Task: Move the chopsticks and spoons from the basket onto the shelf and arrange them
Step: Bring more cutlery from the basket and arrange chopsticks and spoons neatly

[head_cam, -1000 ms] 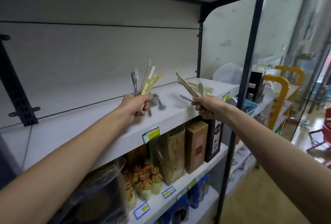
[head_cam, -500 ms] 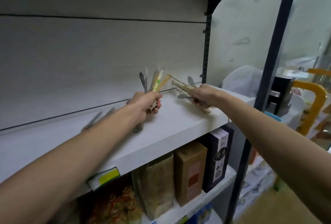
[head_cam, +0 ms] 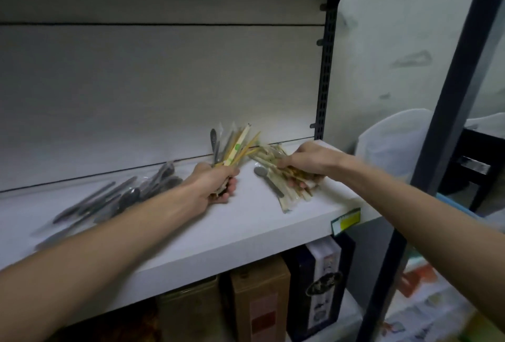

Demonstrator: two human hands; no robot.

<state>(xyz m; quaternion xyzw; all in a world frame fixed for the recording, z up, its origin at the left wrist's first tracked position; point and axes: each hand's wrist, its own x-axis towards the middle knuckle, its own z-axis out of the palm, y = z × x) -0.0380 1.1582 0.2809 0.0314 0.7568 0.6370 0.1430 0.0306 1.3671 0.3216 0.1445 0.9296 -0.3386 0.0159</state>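
Observation:
My left hand [head_cam: 216,186] grips a bunch of wrapped chopsticks and a metal spoon [head_cam: 232,147], held upright above the white shelf [head_cam: 246,229]. My right hand [head_cam: 306,161] lies over a pile of wrapped chopsticks [head_cam: 276,169] at the shelf's right end, fingers curled round them. A grey spoon [head_cam: 266,179] lies at the left edge of that pile. A heap of metal spoons [head_cam: 123,199] lies on the shelf to the left, beside my left forearm. The basket is not in view.
A dark upright post [head_cam: 326,68] stands behind the shelf's right end, and a thicker black post [head_cam: 442,123] stands at the right. A yellow price tag [head_cam: 345,221] sits on the shelf's front edge. Boxes [head_cam: 259,309] stand on the shelf below.
Both hands came down toward the shelf. My right hand lowered its chopsticks onto the pile at the right end. The view moved closer, showing the spoon heap on the left.

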